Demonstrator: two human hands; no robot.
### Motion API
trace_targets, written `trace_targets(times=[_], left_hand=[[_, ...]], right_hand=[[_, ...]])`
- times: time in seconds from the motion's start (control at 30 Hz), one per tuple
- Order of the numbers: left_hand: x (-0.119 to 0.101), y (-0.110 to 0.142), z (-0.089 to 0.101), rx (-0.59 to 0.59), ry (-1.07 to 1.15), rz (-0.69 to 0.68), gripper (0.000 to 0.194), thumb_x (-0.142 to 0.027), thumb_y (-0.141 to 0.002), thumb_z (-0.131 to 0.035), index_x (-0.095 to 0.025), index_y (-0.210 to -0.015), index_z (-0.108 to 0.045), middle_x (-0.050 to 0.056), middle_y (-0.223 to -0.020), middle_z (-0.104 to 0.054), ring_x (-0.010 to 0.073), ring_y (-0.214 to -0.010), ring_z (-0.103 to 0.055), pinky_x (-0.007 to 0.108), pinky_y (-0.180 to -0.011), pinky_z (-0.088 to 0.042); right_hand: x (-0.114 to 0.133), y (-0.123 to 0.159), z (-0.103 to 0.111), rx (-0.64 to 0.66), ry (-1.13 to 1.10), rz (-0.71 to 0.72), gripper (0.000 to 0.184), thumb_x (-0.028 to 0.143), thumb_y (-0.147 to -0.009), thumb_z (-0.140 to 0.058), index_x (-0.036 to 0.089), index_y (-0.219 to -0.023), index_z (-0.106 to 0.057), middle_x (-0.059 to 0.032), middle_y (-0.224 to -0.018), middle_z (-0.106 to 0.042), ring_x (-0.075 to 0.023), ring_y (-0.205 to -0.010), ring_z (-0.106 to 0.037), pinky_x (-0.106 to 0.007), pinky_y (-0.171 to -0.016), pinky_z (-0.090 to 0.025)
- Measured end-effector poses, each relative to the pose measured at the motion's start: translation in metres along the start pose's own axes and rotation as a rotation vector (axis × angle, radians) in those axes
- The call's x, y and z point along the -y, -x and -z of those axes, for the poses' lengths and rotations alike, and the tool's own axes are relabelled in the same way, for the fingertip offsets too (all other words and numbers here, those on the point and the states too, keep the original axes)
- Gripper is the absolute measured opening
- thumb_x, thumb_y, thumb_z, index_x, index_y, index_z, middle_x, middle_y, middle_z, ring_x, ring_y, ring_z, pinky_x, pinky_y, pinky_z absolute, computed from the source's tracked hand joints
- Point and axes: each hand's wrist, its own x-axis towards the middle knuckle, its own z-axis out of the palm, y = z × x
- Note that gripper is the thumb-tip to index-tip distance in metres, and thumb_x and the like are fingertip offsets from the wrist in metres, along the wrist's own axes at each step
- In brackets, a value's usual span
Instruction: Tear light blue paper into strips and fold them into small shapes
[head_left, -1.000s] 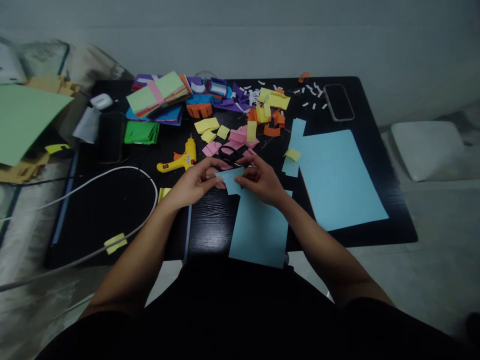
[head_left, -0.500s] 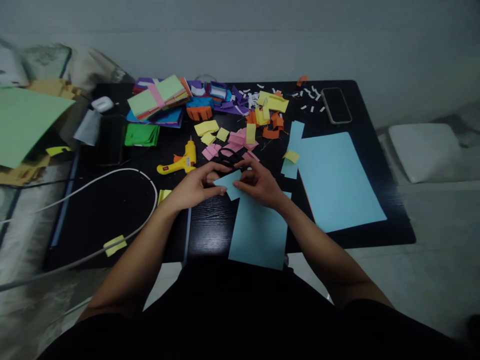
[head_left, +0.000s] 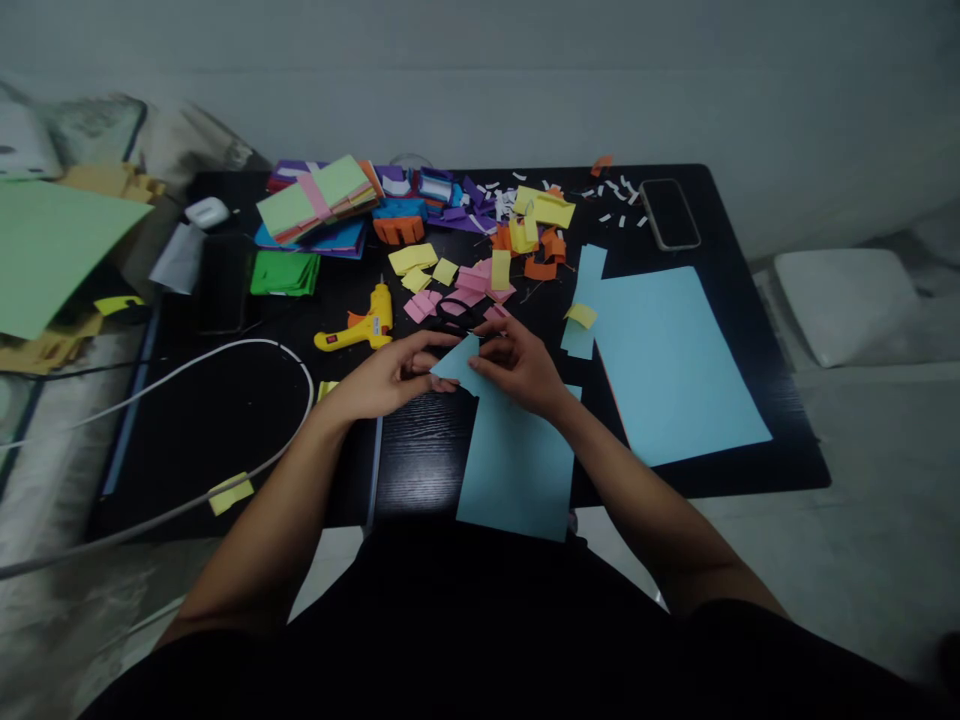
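A small piece of light blue paper (head_left: pixel 460 362) with a pointed corner is held between both hands above the dark table. My left hand (head_left: pixel 401 374) grips its left side, the thumb below and the fingers behind. My right hand (head_left: pixel 521 368) pinches its right edge between thumb and fingers. Under my right hand lies a larger light blue sheet (head_left: pixel 517 465), reaching past the table's front edge. Just beyond my fingers, black-handled scissors (head_left: pixel 455 308) rest among pink paper pieces (head_left: pixel 480 278), partly hidden.
A yellow glue gun (head_left: pixel 360 322) lies left of my hands. Light blue sheets (head_left: pixel 682 365) and a phone (head_left: pixel 670 214) are at the right. Folded papers (head_left: pixel 322 200) are stacked at the back left. A white cable (head_left: pixel 225 347) loops over the table's left side.
The small blue paper has turned slightly in my fingers and now shows a more triangular outline. My left thumb has shifted along its lower edge. The table items stay put.
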Motion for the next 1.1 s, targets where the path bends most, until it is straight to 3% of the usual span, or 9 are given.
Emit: trace_targets(times=[0.07, 0.27, 0.43, 0.63, 0.83, 0.97, 1.1], left_hand=[[0.001, -0.001, -0.002, -0.024, -0.033, 0.007, 0.051, -0.029, -0.089, -0.075, -0.019, -0.137, -0.057, 0.008, -0.101, -0.08, 0.0234, -0.096, -0.078, 0.036, -0.086, -0.062], [0.009, -0.005, -0.01, -0.134, -0.065, 0.025, 0.044, -0.026, -0.081, -0.08, -0.02, -0.122, -0.063, -0.006, -0.072, -0.066, 0.0141, -0.067, -0.068, 0.025, -0.064, -0.053], [0.011, -0.006, -0.011, -0.138, -0.004, 0.036, 0.045, -0.026, -0.081, -0.081, -0.021, -0.121, -0.061, -0.002, -0.078, -0.071, 0.0176, -0.073, -0.072, 0.029, -0.068, -0.057], [0.007, -0.006, -0.018, -0.116, 0.014, 0.004, 0.038, -0.029, -0.087, -0.076, -0.021, -0.121, -0.061, 0.003, -0.09, -0.076, 0.0199, -0.083, -0.076, 0.033, -0.078, -0.061], [0.004, -0.007, -0.022, -0.322, -0.155, -0.093, 0.029, -0.034, -0.087, -0.077, -0.019, -0.112, -0.07, 0.0, -0.077, -0.067, 0.0121, -0.065, -0.061, 0.023, -0.06, -0.049], [0.009, -0.01, -0.026, -0.387, -0.122, -0.098, 0.02, -0.033, -0.087, -0.076, -0.019, -0.101, -0.072, -0.004, -0.066, -0.06, 0.0106, -0.056, -0.055, 0.022, -0.053, -0.043], [0.011, -0.011, -0.03, -0.426, -0.101, -0.101, 0.016, -0.032, -0.087, -0.075, -0.019, -0.096, -0.071, -0.003, -0.068, -0.063, 0.0114, -0.059, -0.057, 0.023, -0.056, -0.045]], right_hand=[[-0.001, 0.0, -0.001, 0.008, -0.011, -0.013, 0.044, 0.041, -0.079, -0.083, 0.022, -0.11, -0.058, 0.0012, -0.08, -0.071, -0.0165, -0.075, -0.071, -0.029, -0.071, -0.057], [-0.003, 0.0, -0.003, 0.001, -0.03, -0.019, 0.049, 0.043, -0.074, -0.087, 0.021, -0.109, -0.062, 0.002, -0.077, -0.071, -0.0165, -0.073, -0.072, -0.03, -0.072, -0.058], [-0.002, 0.0, -0.004, -0.016, -0.104, -0.051, 0.051, 0.044, -0.071, -0.09, 0.021, -0.107, -0.063, 0.0002, -0.08, -0.074, -0.0172, -0.075, -0.074, -0.031, -0.074, -0.06], [-0.004, 0.001, -0.008, -0.059, -0.128, -0.055, 0.042, 0.048, -0.069, -0.091, 0.02, -0.09, -0.068, -0.0023, -0.086, -0.075, -0.018, -0.079, -0.073, -0.035, -0.079, -0.061], [-0.004, 0.002, -0.006, -0.006, -0.061, -0.032, 0.03, 0.045, -0.073, -0.088, 0.02, -0.086, -0.076, -0.0029, -0.082, -0.076, -0.0181, -0.075, -0.069, -0.034, -0.073, -0.058], [-0.002, 0.003, -0.006, -0.044, 0.005, -0.011, 0.024, 0.04, -0.076, -0.085, 0.021, -0.089, -0.078, -0.0025, -0.081, -0.075, -0.0172, -0.072, -0.066, -0.032, -0.069, -0.055], [0.0, 0.003, -0.008, -0.074, -0.022, 0.013, 0.024, 0.038, -0.076, -0.085, 0.021, -0.091, -0.076, -0.0025, -0.087, -0.076, -0.0167, -0.074, -0.065, -0.031, -0.068, -0.053]])
